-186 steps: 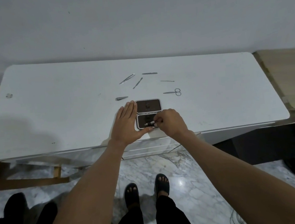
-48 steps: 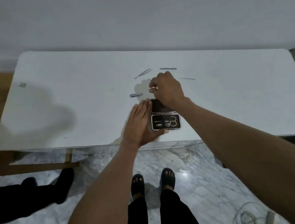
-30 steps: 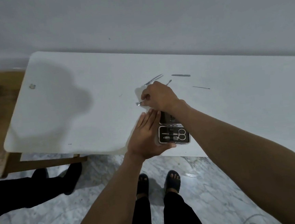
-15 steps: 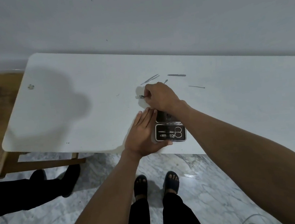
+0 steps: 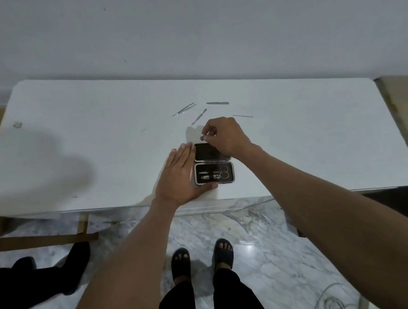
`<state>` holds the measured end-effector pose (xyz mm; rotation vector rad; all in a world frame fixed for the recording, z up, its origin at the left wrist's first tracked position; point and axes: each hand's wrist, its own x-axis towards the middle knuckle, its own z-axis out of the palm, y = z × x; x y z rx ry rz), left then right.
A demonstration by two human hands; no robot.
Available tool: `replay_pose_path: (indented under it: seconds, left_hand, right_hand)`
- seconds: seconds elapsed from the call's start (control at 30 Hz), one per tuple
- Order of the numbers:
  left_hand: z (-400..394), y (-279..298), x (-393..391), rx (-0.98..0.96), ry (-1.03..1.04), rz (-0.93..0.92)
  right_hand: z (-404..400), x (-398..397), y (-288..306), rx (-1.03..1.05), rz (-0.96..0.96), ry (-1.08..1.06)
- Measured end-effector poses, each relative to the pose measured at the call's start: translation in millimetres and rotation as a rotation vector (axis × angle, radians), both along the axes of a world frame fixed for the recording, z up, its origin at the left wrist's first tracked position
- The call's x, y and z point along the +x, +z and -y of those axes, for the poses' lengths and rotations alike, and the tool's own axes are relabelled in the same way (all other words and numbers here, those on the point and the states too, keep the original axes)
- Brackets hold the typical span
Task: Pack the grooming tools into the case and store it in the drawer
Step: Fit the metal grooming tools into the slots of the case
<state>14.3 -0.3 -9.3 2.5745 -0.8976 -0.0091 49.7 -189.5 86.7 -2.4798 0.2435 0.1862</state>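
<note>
The open black grooming case (image 5: 231,174) lies near the front edge of the white table (image 5: 99,148), with scissors and a nail clipper in its near half. My left hand (image 5: 179,175) lies flat against the case's left side, steadying it. My right hand (image 5: 223,134) hovers over the case's far half, pinching a small metal tool (image 5: 202,137) between thumb and fingers. Farther back on the table lie tweezers (image 5: 184,109), a flat file (image 5: 217,103), a thin stick tool (image 5: 199,116) and a fine needle-like tool (image 5: 242,116).
A wall rises behind the table. A wooden surface (image 5: 405,102) adjoins the table at the right. Below the front edge are a glass-fronted drawer unit (image 5: 217,206), marble floor, my sandalled feet, another person's dark legs (image 5: 36,275) at the left and a cable (image 5: 334,300) at the lower right.
My right hand took the small metal tool from the table left of the case and has lifted it back over the case's far half. My left hand has stayed on the case.
</note>
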Motion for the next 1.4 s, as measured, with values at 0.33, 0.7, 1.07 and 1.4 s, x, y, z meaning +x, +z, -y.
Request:
replay_pose_path:
  seconds: [0.33,0.7,1.07,1.4]
  left_hand:
    - [-2.1,-3.3,-0.6,-0.019,-0.016,-0.012]
    - [-2.8,-4.9,-1.0,-0.006,-0.014,-0.021]
    - [-1.7,-6.7,-0.9,-0.032,-0.006,-0.002]
    - [-1.5,-6.0,-1.7,-0.054,0.005,-0.005]
  right_hand:
    - [13.4,-47.0,9.3,-0.121,-0.065,0.002]
    - [3.0,-73.9,1.9,-0.245,-0.080,0.029]
    - [-3.1,-73.8,-9.7,-0.197,-0.117,0.028]
    - [-1.3,-80.6,-12.2,-0.374,-0.082,0.140]
